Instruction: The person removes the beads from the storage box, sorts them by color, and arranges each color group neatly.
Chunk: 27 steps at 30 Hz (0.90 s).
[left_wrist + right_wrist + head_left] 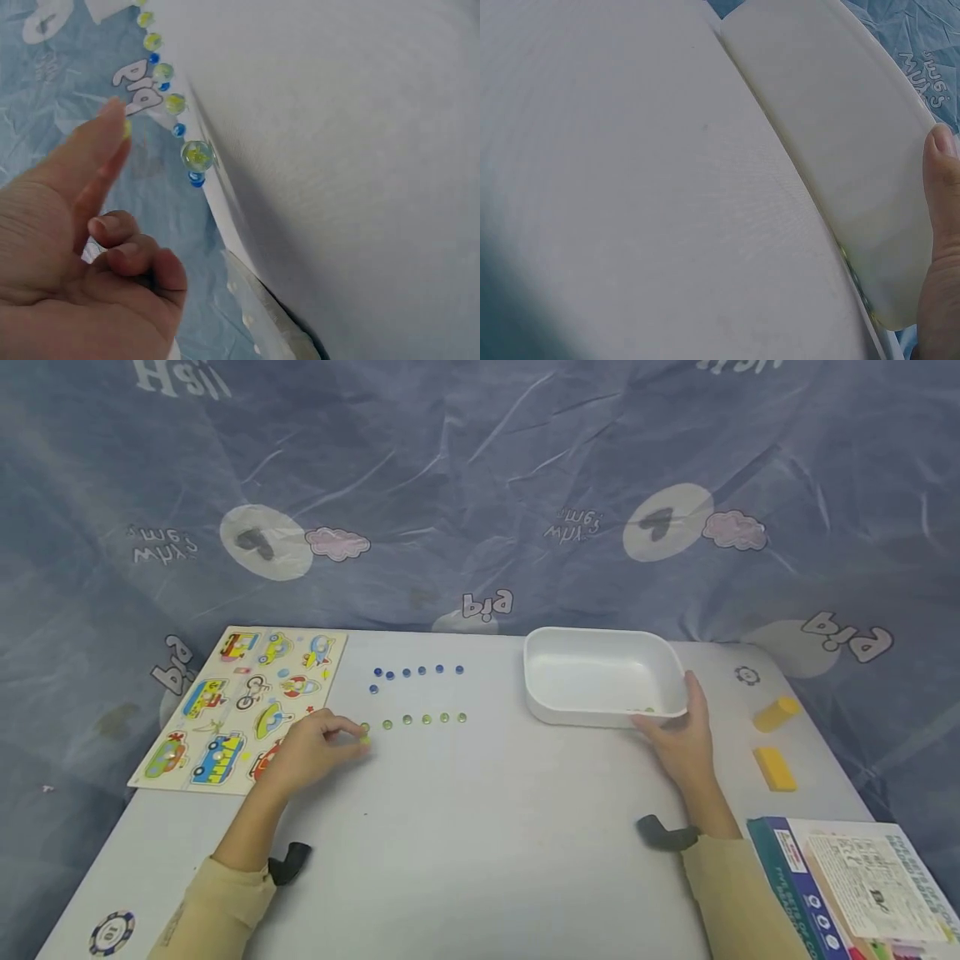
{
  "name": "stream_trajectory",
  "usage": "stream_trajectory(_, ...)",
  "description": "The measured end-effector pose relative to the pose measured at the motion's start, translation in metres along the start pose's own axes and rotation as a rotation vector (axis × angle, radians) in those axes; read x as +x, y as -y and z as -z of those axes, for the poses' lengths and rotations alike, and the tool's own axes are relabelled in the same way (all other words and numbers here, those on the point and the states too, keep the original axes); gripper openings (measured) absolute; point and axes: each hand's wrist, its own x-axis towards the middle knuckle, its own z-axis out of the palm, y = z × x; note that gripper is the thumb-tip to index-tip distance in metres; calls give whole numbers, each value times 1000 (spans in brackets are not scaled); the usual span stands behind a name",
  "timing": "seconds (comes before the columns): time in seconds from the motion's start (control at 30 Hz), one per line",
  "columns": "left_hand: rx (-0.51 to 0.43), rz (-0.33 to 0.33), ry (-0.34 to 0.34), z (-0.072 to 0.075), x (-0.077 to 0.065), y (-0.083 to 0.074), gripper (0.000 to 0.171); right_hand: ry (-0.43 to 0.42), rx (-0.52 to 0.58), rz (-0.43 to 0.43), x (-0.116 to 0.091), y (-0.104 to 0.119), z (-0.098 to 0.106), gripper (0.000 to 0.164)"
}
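White table (480, 835): left fingers (345, 724) pinch marble (365, 741); right fingers (696, 693) grip tray (577, 716).

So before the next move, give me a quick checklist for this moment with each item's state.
1. Left hand has a secure pinch on the yellow-green marble: ok, held between thumb and finger.
2. Held marble clear of the table: cannot tell.
3. Green marbles spaced apart in their row: ok.
4. Blue marbles all in one line: not ok, one at the left end sits nearer the person.
5. White tray steadied: ok, right hand holds its near right corner.
6. Number of marbles left in the tray: cannot tell, the near wall partly hides them.
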Motion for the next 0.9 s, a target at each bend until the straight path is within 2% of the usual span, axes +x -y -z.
stream_trajectory(0.2, 34, -2, 32, -6, 4, 6, 16, -2, 8, 19, 0, 0, 0, 109)
stream_trajectory(0.33, 53, -30, 48, -8, 7, 4, 17, -6, 0, 11, 0, 0, -1, 109)
stream_trajectory(0.57, 93, -19, 92, -14, 12, 3, 20, -8, 9, 24, 0, 0, -1, 109)
stream_trajectory(0.9, 152, -29, 109, -17, 14, -1, 18, 0, 32, 27, -1, 2, 0, 109)
